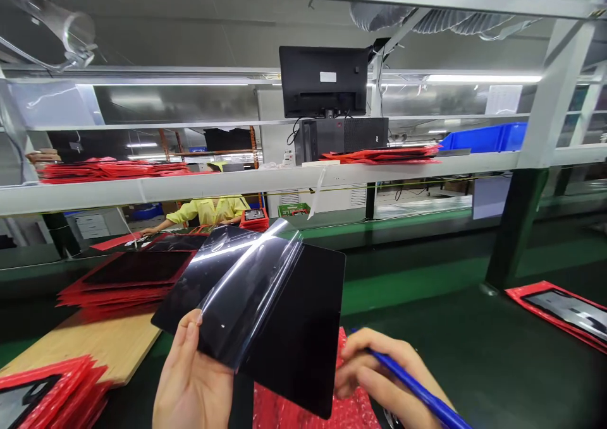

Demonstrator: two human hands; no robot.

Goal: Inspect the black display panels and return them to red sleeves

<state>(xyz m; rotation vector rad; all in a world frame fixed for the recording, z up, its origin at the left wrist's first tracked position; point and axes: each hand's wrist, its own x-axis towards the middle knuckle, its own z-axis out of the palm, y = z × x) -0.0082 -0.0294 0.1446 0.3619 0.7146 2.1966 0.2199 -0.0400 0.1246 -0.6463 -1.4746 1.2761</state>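
Observation:
My left hand (192, 375) grips the lower left edge of a thin black glass panel (308, 318), which is held up tilted. A clear protective film (256, 283) is bent back in a curl across the panel, and the panel's right part shows bare. My right hand (379, 369) is closed round a blue pen (412, 385), close to the panel's lower right edge. Below the panel lies a red bubble-wrap bag (303, 411), partly hidden by the panel and my right hand.
Red bubble-wrap packs (128, 277) are stacked on a wooden board (90, 347) at left, with more (71, 391) nearer me. Another pack (564, 309) lies at right on the green bench (450, 328). A shelf rail (265, 182) crosses ahead. A co-worker's yellow sleeve (190, 211) shows beyond.

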